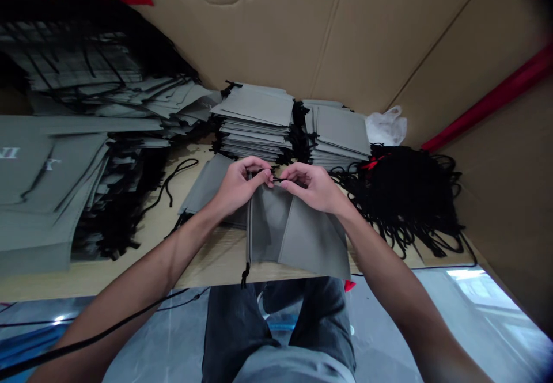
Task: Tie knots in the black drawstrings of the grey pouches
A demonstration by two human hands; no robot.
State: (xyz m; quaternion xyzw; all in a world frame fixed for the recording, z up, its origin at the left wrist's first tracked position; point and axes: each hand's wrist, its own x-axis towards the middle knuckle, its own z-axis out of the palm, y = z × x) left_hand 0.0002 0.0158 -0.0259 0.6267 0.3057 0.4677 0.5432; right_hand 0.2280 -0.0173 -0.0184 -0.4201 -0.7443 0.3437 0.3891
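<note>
Evidently the grey folded sheet (pixel 315 239) lies nearest, at six o'clock from the hands, its lower edge at the front of the tabletop (pixel 207 256); a black knot (pixel 245 275) hangs at its seven o'clock corner; it looks light, matte and bendable, yet firm enough to hold its crease, so it should hardly slip or break, though a hard pinch might mark it; its top edge seems the best hold. Just beyond, the left hand (pixel 239 182) and right hand (pixel 313 186) have their fingers pinched together on a short black cord (pixel 277 179) at that edge; the cord looks soft, limp and thin, best taken close to its end.

Farther off, a loose cord (pixel 168 181) lies at nine o'clock and a cord heap (pixel 415 193) at three; two grey stacks (pixel 254 109) (pixel 341 129) stand at eleven and two o'clock, before the cardboard wall (pixel 358 37).
</note>
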